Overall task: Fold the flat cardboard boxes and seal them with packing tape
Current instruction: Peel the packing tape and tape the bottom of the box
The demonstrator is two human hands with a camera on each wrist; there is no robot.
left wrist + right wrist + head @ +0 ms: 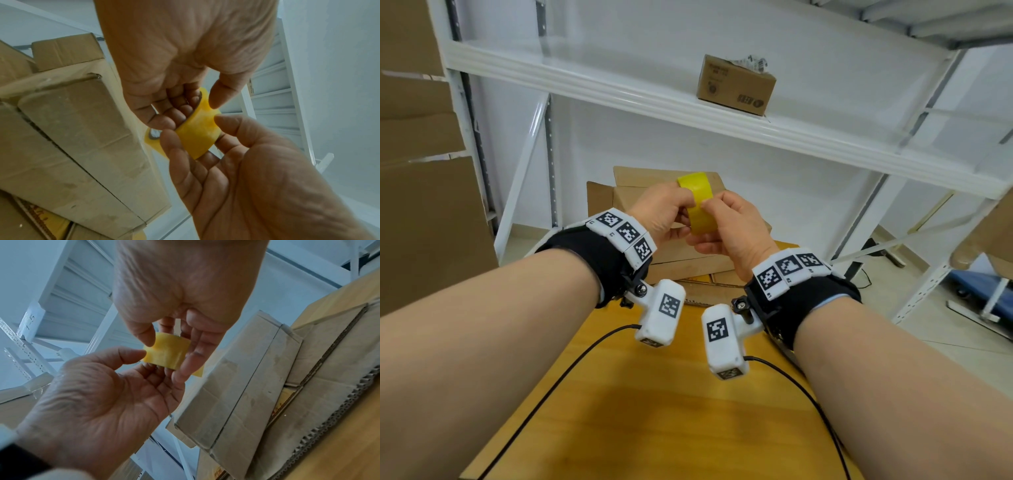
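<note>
A yellow roll of packing tape [699,205] [197,136] [167,353] is held in the air between both hands, above the table's far end. My left hand [674,219] [191,104] grips it with fingers curled through the core and the thumb on the outer face. My right hand [710,216] [164,344] pinches the roll's outer band, thumb on top and fingers curled underneath. Behind and below the hands sits a folded brown cardboard box [681,255] [82,129] [236,386], with flat cardboard pieces [599,195] around it.
The wooden table [654,394] runs toward me, crossed by two black cables [571,363]. A white metal shelf [619,89] stands behind it, with a small printed box [736,85] on top. Large cardboard sheets [421,205] lean at the left.
</note>
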